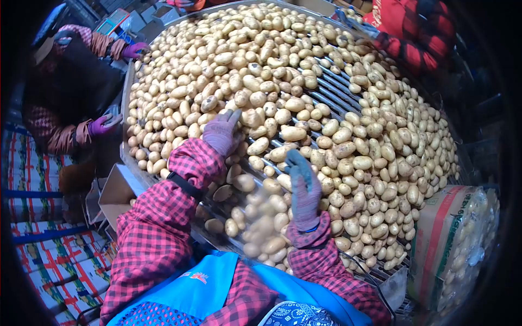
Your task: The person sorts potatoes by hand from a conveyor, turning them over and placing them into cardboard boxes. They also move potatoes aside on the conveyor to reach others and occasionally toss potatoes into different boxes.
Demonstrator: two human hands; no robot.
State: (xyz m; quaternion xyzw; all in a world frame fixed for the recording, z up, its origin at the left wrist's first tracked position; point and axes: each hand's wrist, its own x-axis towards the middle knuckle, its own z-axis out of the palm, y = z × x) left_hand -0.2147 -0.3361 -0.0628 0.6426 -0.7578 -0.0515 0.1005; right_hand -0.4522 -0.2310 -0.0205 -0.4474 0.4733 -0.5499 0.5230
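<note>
Potatoes point(304, 133) lie heaped over a table of metal bars point(338, 86). My left hand point(222, 133), in a purple and grey glove, rests against the potatoes left of the middle, fingers stretched out and not wrapped round any. To its right, my right hand point(303, 190), in a purple glove with grey-teal fingers, is held edge-on beside the pile. Its fingers are straight and point away from me; I see nothing gripped. Between my forearms, a cluster of loose potatoes point(260, 223) close to my body is partly blurred.
At the left, a co-worker's gloved hands point(103, 125) are by the table edge. Another person in a red checked sleeve point(418, 49) stands at the far right. An open cardboard box point(117, 190) sits near my left arm; a potato-filled carton point(440, 239) stands right. Printed cartons point(60, 266) are stacked lower left.
</note>
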